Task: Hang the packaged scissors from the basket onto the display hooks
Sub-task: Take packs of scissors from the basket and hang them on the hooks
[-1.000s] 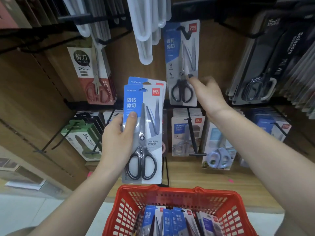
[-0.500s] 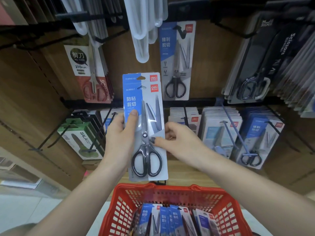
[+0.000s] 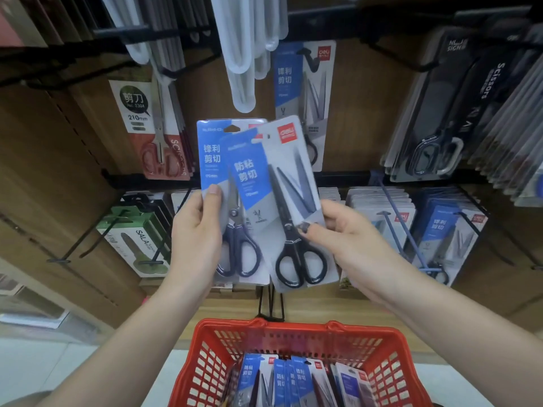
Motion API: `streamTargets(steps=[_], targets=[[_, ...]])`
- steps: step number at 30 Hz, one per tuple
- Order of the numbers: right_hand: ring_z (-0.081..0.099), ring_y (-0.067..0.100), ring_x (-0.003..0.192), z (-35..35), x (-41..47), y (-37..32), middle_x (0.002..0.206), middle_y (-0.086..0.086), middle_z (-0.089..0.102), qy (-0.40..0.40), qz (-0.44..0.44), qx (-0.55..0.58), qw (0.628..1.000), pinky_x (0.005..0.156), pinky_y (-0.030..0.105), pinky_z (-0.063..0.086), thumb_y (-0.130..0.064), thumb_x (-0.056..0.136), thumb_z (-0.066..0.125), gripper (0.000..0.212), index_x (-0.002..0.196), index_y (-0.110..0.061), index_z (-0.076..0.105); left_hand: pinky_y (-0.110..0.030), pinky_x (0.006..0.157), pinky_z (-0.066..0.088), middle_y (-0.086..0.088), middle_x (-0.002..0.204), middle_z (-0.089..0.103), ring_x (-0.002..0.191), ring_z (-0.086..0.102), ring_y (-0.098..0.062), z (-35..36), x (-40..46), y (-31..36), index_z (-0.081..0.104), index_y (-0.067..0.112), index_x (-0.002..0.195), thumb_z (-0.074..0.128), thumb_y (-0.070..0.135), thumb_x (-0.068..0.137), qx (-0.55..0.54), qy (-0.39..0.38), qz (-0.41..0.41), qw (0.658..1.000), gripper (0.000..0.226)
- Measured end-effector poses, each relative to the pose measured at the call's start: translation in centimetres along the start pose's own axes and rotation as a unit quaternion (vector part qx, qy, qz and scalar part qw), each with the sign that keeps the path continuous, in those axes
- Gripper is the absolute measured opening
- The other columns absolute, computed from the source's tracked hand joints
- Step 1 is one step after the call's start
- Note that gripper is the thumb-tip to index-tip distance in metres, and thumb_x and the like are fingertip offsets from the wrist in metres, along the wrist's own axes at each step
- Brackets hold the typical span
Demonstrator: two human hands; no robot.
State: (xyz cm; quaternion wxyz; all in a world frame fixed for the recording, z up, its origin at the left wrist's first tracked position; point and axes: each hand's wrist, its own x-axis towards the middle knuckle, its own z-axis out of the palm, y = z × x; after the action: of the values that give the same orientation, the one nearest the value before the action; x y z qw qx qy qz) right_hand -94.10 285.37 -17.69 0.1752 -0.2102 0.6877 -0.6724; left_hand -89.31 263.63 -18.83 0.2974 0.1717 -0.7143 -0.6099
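Above the red basket [image 3: 296, 333], both hands hold packaged scissors: the left hand [image 3: 196, 230] grips the rear pack [image 3: 214, 160] by its left edge, while the right hand [image 3: 349, 236] pinches the tilted front pack [image 3: 291, 201], which overlaps the rear one, below the display hooks [image 3: 311, 58].

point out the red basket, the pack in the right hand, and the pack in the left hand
red basket [image 3: 293, 329], head view, far rim
right-hand pack [image 3: 289, 183], head view, card middle
left-hand pack [image 3: 212, 154], head view, blue label
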Motion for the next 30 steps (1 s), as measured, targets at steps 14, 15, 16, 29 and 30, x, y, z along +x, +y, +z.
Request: streamTargets(steps=[14,15,16,29,30], targets=[[0.072,0.019,0.093,-0.7,0.2,-2.0,0.094,0.011,0.074,0.080,-0.171,0.017,0.982,0.084,0.037,0.062,-0.007,0.098,0.059,0.009,0.095,-0.006,0.067,-0.057,0.084,0.056,-0.004,0.095,0.078,0.084,0.068,-0.018,-0.4,0.5,0.0,0.072,0.033,0.089,0.052,0.058,0.101,-0.007,0.001,-0.029,1.000,0.034],[0.072,0.025,0.093,-0.6,0.3,-2.0,0.097,0.019,0.073,0.088,-0.171,0.029,0.981,0.086,0.046,0.062,-0.010,0.097,0.061,0.013,0.099,0.003,0.063,-0.060,0.090,0.056,-0.007,0.098,0.078,0.087,0.069,-0.023,-0.4,0.5,0.0,0.073,0.033,0.091,0.052,0.058,0.100,-0.007,-0.003,-0.028,1.000,0.034],[0.071,0.033,0.093,-0.4,0.4,-1.9,0.100,0.027,0.070,0.096,-0.167,0.043,0.980,0.086,0.055,0.060,-0.012,0.095,0.062,0.023,0.103,0.009,0.060,-0.061,0.093,0.055,-0.007,0.100,0.078,0.089,0.069,-0.025,-0.4,0.4,0.0,0.073,0.034,0.092,0.052,0.058,0.099,-0.006,-0.006,-0.025,1.000,0.033],[0.072,0.023,0.086,-1.2,8.5,-2.8,0.095,0.015,0.077,0.218,-0.052,0.065,0.973,0.087,0.048,0.062,-0.009,0.098,0.067,0.004,0.099,-0.010,0.070,-0.044,0.080,0.058,0.006,0.089,0.077,0.083,0.072,-0.016,-0.8,0.5,0.3,0.074,0.037,0.090,0.052,0.056,0.101,-0.007,0.005,-0.038,0.999,0.032],[0.072,0.021,0.086,-1.4,9.5,-2.9,0.094,0.014,0.076,0.222,-0.045,0.069,0.972,0.087,0.046,0.061,-0.008,0.098,0.067,0.004,0.100,-0.010,0.070,-0.042,0.077,0.055,0.002,0.087,0.076,0.079,0.068,-0.013,-0.8,0.4,0.3,0.073,0.033,0.090,0.052,0.057,0.100,-0.008,0.003,-0.038,0.999,0.034]])
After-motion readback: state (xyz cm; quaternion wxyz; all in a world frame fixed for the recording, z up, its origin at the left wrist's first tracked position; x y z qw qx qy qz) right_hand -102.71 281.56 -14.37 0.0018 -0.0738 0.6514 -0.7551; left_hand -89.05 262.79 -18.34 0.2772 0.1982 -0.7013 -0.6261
